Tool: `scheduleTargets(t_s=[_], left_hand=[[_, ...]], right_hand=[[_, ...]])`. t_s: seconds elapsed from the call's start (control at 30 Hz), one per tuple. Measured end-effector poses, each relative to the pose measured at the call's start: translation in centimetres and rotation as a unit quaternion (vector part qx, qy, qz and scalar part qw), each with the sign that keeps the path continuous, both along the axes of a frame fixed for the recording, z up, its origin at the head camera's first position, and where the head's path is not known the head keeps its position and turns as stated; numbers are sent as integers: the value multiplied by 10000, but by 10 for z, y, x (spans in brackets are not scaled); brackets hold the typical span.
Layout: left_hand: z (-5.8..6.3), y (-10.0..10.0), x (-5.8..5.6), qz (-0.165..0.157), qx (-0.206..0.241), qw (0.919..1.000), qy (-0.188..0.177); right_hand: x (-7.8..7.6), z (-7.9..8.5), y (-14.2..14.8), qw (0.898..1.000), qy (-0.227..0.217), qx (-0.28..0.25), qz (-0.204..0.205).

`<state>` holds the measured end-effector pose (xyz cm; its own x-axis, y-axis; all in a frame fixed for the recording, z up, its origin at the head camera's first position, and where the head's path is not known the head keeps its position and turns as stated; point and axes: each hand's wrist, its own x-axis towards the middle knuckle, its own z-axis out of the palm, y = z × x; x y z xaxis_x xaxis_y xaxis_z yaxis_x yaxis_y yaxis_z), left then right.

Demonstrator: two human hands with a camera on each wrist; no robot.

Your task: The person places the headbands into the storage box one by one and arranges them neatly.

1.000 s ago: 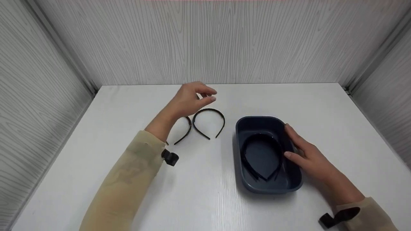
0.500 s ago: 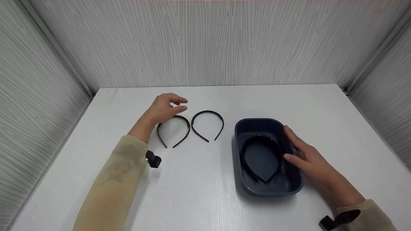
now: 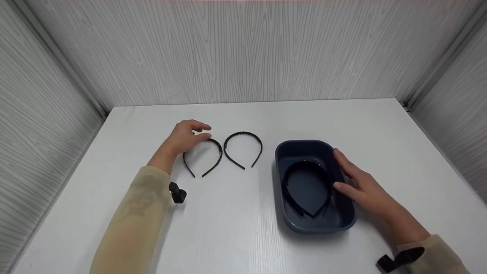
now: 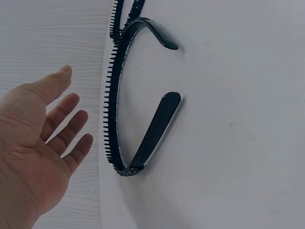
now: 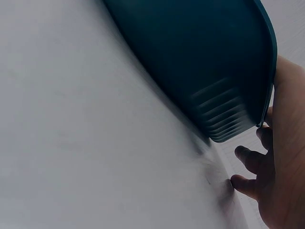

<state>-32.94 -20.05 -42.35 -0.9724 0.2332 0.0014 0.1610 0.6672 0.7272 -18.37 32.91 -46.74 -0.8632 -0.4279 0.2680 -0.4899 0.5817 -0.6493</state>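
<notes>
Two black toothed headbands lie side by side on the white table, ends toward the person. My left hand (image 3: 182, 137) is over the top of the left headband (image 3: 218, 161), hiding part of its arch. In the left wrist view the fingers (image 4: 71, 129) are parted beside the headband's comb teeth (image 4: 112, 100), with nothing between them. The right headband (image 3: 261, 154) lies just beside it. My right hand (image 3: 369, 192) grips the right wall of a dark blue plastic bin (image 3: 283, 222), thumb over the rim. Inside the bin lie dark headbands (image 3: 287, 192), overlapping one another.
The white table (image 3: 224, 228) runs back to a wood-grain panel (image 3: 243, 53), with side panels at left (image 3: 38, 114) and right (image 3: 452, 114). A black wrist-camera mount (image 3: 177, 193) sits on the left sleeve, another mount (image 3: 399, 260) on the right.
My left hand has moved left and toward the person, from above the gap near the right headband to the left headband. The right hand stays on the bin.
</notes>
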Motion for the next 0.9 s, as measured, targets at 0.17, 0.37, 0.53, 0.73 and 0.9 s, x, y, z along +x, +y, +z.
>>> scheduleTargets(t_s=[0.17, 0.37, 0.53, 0.73, 0.9], left_hand=[[-2, -4, 0, 52, -12, 9998, -186], [-5, -6, 2, -36, -10, 9992, -388], [-10, -7, 1, -70, -47, 9988, -479], [-17, -7, -2, -121, -16, 9989, -448], [-24, -6, -5, -270, 31, 9985, -484]], right_hand=[[-1, 0, -1, 10000, 32, -6, 64], [-1, -1, -1, 10000, 39, -1, 44], [0, -2, -1, 10000, -4, 32, 20], [-1, -3, 0, 10000, -6, 43, -1], [-2, -3, 0, 10000, -6, 58, -28]])
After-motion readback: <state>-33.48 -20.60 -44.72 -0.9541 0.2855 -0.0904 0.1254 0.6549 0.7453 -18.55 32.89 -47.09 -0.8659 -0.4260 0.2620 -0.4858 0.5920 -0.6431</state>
